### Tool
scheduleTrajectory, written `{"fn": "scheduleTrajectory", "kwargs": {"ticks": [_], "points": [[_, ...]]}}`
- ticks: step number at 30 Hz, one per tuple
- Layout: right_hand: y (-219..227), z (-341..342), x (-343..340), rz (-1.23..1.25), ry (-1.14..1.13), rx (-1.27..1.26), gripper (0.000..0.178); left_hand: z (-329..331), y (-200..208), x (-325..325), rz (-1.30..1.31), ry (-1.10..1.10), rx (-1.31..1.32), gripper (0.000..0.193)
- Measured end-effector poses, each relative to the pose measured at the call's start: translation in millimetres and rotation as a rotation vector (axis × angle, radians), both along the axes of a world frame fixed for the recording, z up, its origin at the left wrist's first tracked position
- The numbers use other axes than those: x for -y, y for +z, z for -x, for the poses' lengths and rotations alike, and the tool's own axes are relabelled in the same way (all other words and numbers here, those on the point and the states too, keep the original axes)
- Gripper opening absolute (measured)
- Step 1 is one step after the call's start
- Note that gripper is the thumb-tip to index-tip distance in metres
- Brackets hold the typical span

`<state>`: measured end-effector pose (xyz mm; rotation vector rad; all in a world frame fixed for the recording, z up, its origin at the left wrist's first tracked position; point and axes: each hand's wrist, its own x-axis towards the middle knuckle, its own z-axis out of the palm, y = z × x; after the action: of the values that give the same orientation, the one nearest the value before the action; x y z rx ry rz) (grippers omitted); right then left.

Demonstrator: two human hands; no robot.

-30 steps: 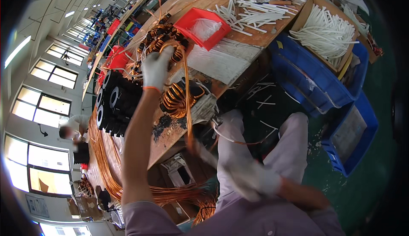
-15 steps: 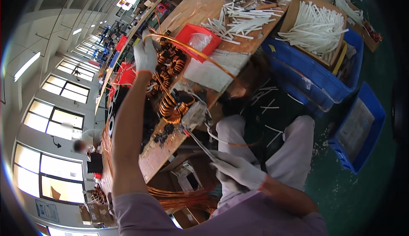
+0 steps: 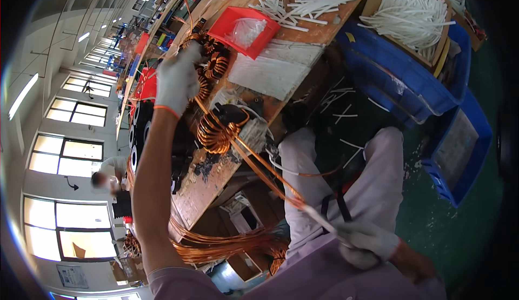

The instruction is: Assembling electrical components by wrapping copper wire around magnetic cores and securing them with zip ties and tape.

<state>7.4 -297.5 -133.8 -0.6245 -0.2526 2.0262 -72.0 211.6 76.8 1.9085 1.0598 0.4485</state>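
A toroidal coil [image 3: 213,132] of copper wire stands at the edge of the wooden bench, beside a grey block [image 3: 252,136]. Copper wire [image 3: 259,166] runs taut from it toward me, down to the tip of a slim pale rod-like tool [image 3: 320,219]. My right hand [image 3: 367,244], in a whitish glove, is closed round this tool near my lap. Above and left of the coil is my left hand [image 3: 178,75], also gloved, smeared by motion. A strand of wire rises from the coil toward it; whether its fingers grip that strand is hidden.
Several wound coils [image 3: 216,64] lie beyond the left hand. A red tray [image 3: 230,21] holds a clear bag. White tubes [image 3: 319,2] are strewn on the bench and fill a carton [image 3: 447,35] over a blue crate [image 3: 389,83]. Copper wires [image 3: 216,246] hang below the bench.
The long wire that arched over the bench is now drawn toward me from the coil. My right hand moved down and right with the tool; my left hand came down nearer the coil.
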Motion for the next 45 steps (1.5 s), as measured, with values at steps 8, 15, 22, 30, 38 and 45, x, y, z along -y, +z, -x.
{"fn": "scheduleTrajectory", "kwargs": {"ticks": [8,15,22,30,38,45], "points": [[-93.7,-3.2,153.6,-0.102,-0.144,0.159,0.049,-46.4,-4.3,204.2,-0.540,-1.158,-1.201,0.056],[-4.7,13.9,-98.1,-0.163,0.063,0.155,0.056,-77.0,-22.6,41.4,-0.054,-0.038,-0.009,0.048],[75.3,84.7,-271.9,-0.062,-0.510,-0.392,0.026,51.2,-130.3,-62.2,-0.203,0.284,0.152,0.056],[-51.1,-2.1,100.4,-0.091,-0.077,-0.312,0.049,-11.8,1.0,122.8,-0.880,-1.083,-0.435,0.076],[-7.7,-3.3,-83.8,-0.073,0.066,0.075,0.040,-81.2,-43.9,37.0,-0.120,-0.411,-0.211,0.042],[74.1,74.1,-266.3,0.004,-0.417,-0.467,0.037,34.2,-121.2,-29.4,-0.076,0.470,0.134,0.062]]}}
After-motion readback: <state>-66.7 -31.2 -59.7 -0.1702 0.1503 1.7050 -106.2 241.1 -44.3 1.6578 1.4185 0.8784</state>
